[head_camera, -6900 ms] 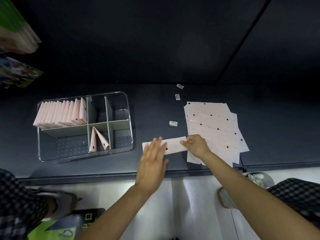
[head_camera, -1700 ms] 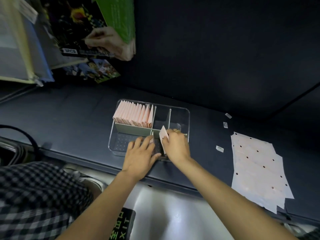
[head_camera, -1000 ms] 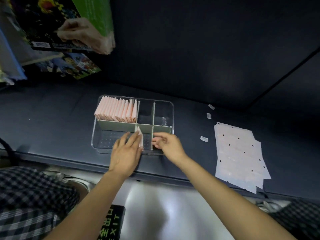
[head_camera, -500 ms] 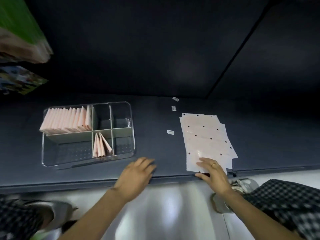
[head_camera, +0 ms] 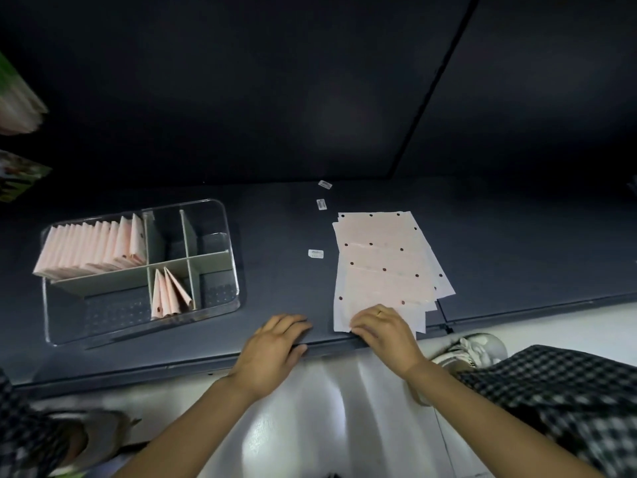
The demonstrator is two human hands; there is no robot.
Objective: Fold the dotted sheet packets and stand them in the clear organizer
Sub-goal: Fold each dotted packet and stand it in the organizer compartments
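Stretching across the view, the dark bench (head_camera: 282, 236) carries everything; its near edge runs just under both hands; at its left sits the clear organizer (head_camera: 230, 236), a walled tray cut into compartments by grey dividers; the rear-left compartment is packed with a row of folded packets (head_camera: 93, 248) standing on edge and leaning together, and a small front-middle compartment holds a few more folded packets (head_camera: 170, 294), splayed apart at the top. Well to the right lies the loose stack of dotted sheet packets (head_camera: 382, 263), flat, fanned slightly so that several edges and corners show; three small white labels (head_camera: 315, 253) lie between stack and organizer.

The right hand (head_camera: 382, 327) rests on the near-left corner of the stack, fingers curled down onto the bottom edge, seemingly working a sheet loose; whether one is already pinched I cannot tell; a ring shows on one finger. The left hand (head_camera: 275, 343) lies palm down at the bench edge, fingers loosely spread, holding nothing, just left of the stack.

These sheets look thin, light and limp; they should crease readily and cling to one another, so lifting one alone probably calls for teasing up a free corner or the near edge; gripped mid-sheet, a packet would likely buckle; folded, it stiffens enough to stand, though the splayed ones suggest it springs open unless braced by neighbours or a divider.
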